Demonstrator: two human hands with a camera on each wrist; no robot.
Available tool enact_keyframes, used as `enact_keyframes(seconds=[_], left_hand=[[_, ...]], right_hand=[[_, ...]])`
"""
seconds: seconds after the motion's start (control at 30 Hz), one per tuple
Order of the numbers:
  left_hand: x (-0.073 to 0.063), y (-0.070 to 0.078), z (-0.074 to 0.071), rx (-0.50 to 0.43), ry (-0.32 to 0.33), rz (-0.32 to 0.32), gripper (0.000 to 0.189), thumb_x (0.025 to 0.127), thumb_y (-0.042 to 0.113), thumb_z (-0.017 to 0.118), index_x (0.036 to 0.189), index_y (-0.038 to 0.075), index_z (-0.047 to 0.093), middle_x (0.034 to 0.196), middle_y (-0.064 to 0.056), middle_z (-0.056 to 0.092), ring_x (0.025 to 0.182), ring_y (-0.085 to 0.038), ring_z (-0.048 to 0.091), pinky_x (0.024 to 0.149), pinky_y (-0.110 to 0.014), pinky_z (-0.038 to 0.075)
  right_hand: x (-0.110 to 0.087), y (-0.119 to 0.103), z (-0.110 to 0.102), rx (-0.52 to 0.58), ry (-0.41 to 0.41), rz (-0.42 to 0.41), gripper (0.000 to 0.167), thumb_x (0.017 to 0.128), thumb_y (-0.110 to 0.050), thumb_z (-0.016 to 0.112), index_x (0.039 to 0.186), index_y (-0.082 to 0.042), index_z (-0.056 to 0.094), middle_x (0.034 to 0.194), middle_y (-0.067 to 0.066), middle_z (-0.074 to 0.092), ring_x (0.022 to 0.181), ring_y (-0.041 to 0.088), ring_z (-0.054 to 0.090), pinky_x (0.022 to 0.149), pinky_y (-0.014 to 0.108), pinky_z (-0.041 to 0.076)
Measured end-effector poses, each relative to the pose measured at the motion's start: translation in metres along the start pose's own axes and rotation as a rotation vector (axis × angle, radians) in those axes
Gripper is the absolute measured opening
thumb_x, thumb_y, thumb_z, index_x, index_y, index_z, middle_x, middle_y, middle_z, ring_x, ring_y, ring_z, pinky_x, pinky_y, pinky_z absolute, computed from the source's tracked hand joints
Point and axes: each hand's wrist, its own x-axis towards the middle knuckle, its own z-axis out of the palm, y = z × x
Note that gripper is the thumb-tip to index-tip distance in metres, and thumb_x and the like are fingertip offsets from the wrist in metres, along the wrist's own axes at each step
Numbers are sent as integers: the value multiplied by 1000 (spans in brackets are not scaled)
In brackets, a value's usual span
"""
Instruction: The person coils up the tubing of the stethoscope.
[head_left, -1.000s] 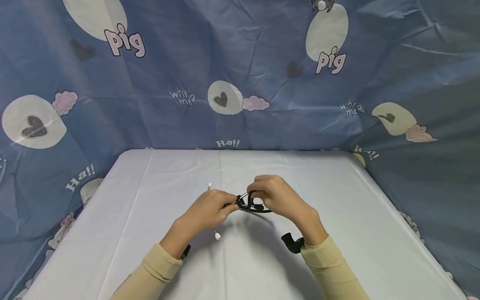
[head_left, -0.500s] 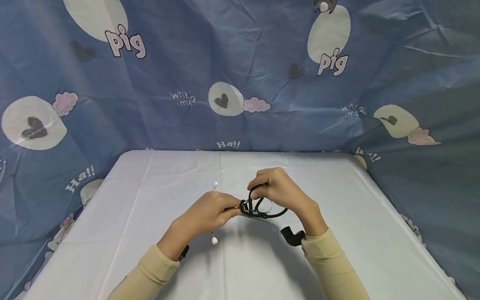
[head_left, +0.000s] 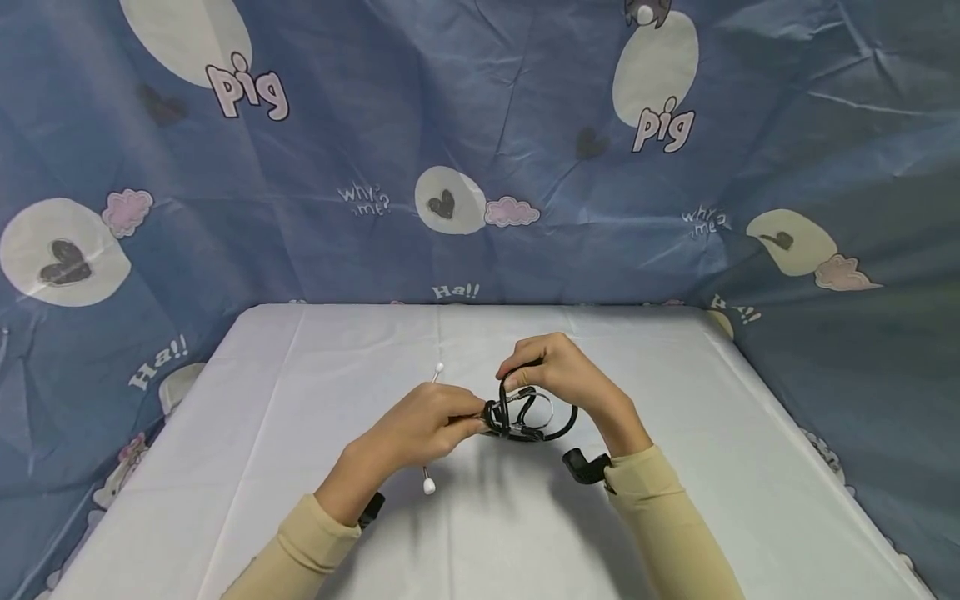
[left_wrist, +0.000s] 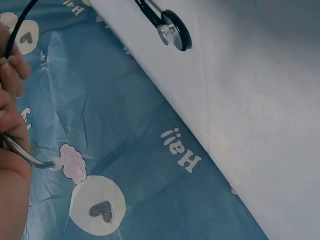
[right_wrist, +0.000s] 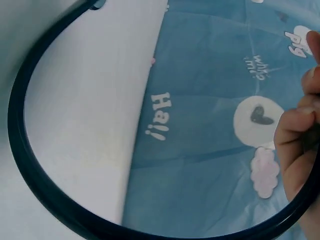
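Note:
A stethoscope with black tubing (head_left: 574,422) is held above the white table between both hands. My left hand (head_left: 426,423) grips its metal ear tubes; a white ear tip (head_left: 429,486) sticks out below the hand and another (head_left: 439,367) above it. To the right, my right hand (head_left: 564,372) pinches the black tubing, which is bunched in loops beside the left fingertips. In the left wrist view, the round metal chest piece (left_wrist: 175,31) hangs over the table. A wide arc of tubing (right_wrist: 18,112) crosses the right wrist view. The right palm is partly hidden.
The white-covered table (head_left: 300,367) spreads beneath both hands. Behind it and along its sides hangs a blue printed cloth (head_left: 480,117). A black wrist device (head_left: 587,467) sits at the right sleeve cuff.
My right hand has risen slightly, drawing a tubing loop upward, and more loops show below it. My left hand has shifted a little right, still gripping the ear tubes.

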Motion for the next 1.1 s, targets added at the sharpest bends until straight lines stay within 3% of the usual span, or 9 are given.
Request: enact_keyframes(seconds=[0.2, 0.33, 0.43, 0.53, 0.6, 0.73, 0.8, 0.9, 1.1], left_hand=[[0, 0, 0, -84, 64, 5, 7, 94, 16, 68, 90, 18, 73, 77, 12, 62, 66, 0, 50, 61, -17, 44], [0, -1, 0, -94, 121, 10, 7, 92, 14, 69, 94, 18, 74, 77, 12, 63, 66, 0, 50, 61, -17, 44], [1, -2, 1, -97, 155, 3, 8, 92, 15, 70, 97, 19, 75, 79, 11, 66, 65, 1, 50, 60, -16, 44], [2, -2, 1, -97, 190, -10, 8, 92, 16, 70, 96, 20, 76, 80, 11, 67, 64, 1, 50, 58, -16, 43], [4, -1, 2, -91, 213, -30, 8, 91, 15, 71, 94, 21, 75, 78, 12, 66, 63, 1, 49, 58, -16, 42], [5, 1, 1, -81, 239, -88, 9, 91, 14, 70, 90, 22, 75, 75, 12, 63, 61, 0, 47, 55, -18, 40], [6, 2, 1, -72, 240, -127, 9, 92, 16, 69, 90, 23, 75, 75, 12, 63, 60, -1, 48, 55, -19, 40], [6, 3, 1, -56, 244, -176, 9, 93, 19, 69, 93, 25, 75, 78, 13, 66, 62, -2, 50, 57, -20, 42], [10, 4, 3, -18, 280, -220, 8, 93, 24, 69, 90, 27, 75, 79, 14, 67, 63, -3, 51, 58, -21, 43]], right_hand=[[-3, 10, 5, 116, 4, 24, 12, 88, -19, 73, 95, -13, 80, 86, 4, 72, 79, 14, 63, 74, 28, 53], [-5, 12, 9, 130, 28, 26, 16, 91, -21, 69, 98, -10, 79, 92, 8, 75, 84, 21, 68, 78, 33, 56], [-7, 15, 13, 108, 66, 43, 16, 95, -12, 64, 101, -8, 78, 92, 11, 75, 81, 25, 69, 74, 33, 56], [-12, 18, 16, 104, 110, 78, 21, 91, -4, 58, 99, -5, 77, 91, 14, 75, 79, 25, 68, 71, 38, 55], [-14, 19, 19, 130, 138, 97, 21, 89, -3, 56, 91, -3, 77, 93, 13, 75, 84, 22, 69, 75, 39, 56], [-19, 20, 26, 174, 173, 87, 21, 92, -4, 56, 80, 1, 72, 85, 15, 72, 83, 19, 66, 69, 29, 53], [-22, 19, 29, 191, 182, 76, 19, 94, -4, 56, 85, 0, 73, 75, 18, 67, 73, 19, 62, 64, 26, 49], [-27, 18, 33, 217, 184, 55, 18, 97, -8, 58, 91, 1, 72, 73, 26, 64, 66, 17, 57, 62, 26, 48], [-33, 15, 39, 191, 199, 29, 23, 97, -7, 56, 78, 1, 65, 70, 17, 63, 61, 13, 51, 62, 26, 46]])
